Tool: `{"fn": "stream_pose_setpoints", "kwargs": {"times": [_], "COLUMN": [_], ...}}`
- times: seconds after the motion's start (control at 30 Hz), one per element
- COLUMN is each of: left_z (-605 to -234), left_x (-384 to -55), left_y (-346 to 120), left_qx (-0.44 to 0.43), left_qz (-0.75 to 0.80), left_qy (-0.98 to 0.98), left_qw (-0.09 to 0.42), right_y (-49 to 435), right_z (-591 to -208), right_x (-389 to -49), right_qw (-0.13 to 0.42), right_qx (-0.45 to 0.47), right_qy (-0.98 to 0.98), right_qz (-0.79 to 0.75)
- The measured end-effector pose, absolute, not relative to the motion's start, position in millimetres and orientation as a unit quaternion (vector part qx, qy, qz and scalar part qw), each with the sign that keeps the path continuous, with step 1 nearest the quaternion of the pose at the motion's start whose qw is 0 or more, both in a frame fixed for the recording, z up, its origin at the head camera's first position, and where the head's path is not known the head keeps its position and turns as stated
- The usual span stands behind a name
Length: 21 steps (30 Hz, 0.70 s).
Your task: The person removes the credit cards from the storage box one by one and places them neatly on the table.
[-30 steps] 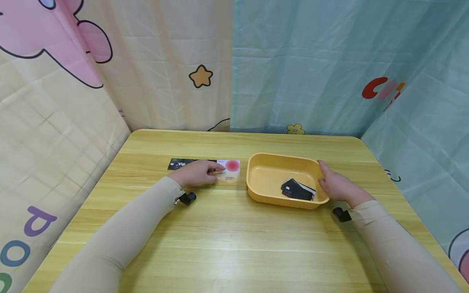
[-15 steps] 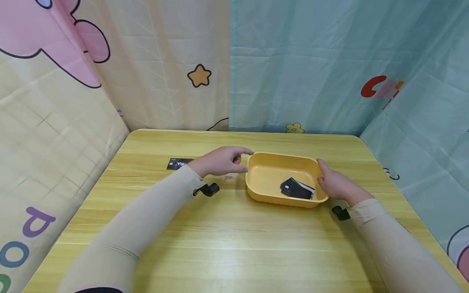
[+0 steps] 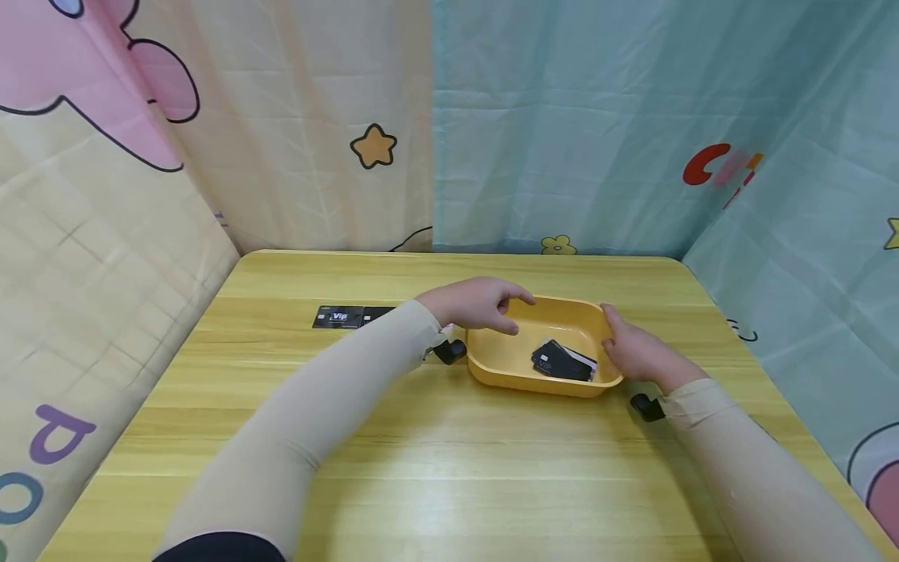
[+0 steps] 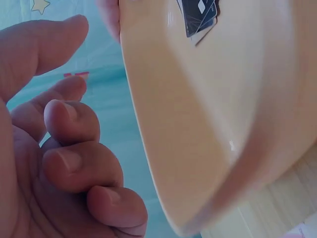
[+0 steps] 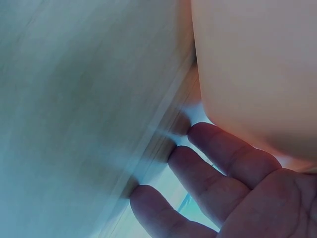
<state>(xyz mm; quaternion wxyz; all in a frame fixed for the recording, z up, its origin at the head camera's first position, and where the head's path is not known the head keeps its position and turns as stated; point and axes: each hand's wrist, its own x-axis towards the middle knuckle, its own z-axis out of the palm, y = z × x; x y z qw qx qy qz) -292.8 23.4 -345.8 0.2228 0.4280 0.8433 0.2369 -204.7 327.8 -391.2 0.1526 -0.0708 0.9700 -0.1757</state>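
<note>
My left hand point(image 3: 477, 304) is over the left part of a yellow plastic box point(image 3: 502, 381), its fingers loosely bent and holding nothing. In the left wrist view, those fingers point(image 4: 81, 166) are apart from the box wall. My right hand point(image 3: 642, 351) holds the box at its right end, the thumb at the rim. Several fingers point(image 5: 198, 178) are outside beside the box's base in the right wrist view. Inside the box lie several overlapping cards point(image 3: 562, 361), the top ones black. On the table to the left are a black "Vip" card point(image 3: 339, 317) and another black card point(image 3: 372, 314), partly covered by the left sleeve.
A pale printed card point(image 4: 299, 231) shows at the lower corner of the left wrist view, mostly hidden in the head view. The light wooden table point(image 3: 449, 468) is bordered by printed curtains point(image 3: 548, 156) at the back and sides.
My left hand has moved right from the row of cards to above the box, with no card visible in it. The right hand stays at the box's right end.
</note>
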Motion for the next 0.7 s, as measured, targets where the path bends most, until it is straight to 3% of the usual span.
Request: {"fn": "stream_pose_setpoints", "kwargs": {"times": [0.7], "left_z": [-369.8], "left_x": [-294.6], "left_y": [81.4], "left_qx": [0.44], "left_qz": [0.182], "left_qy": [0.834], "left_qw": [0.279], "right_y": [326.1], "right_z": [-389.5], "right_x": [-204.5], "right_qw": [0.148], "right_qx": [-0.079], "right_qy": [0.973], "right_qz": [-0.156]}}
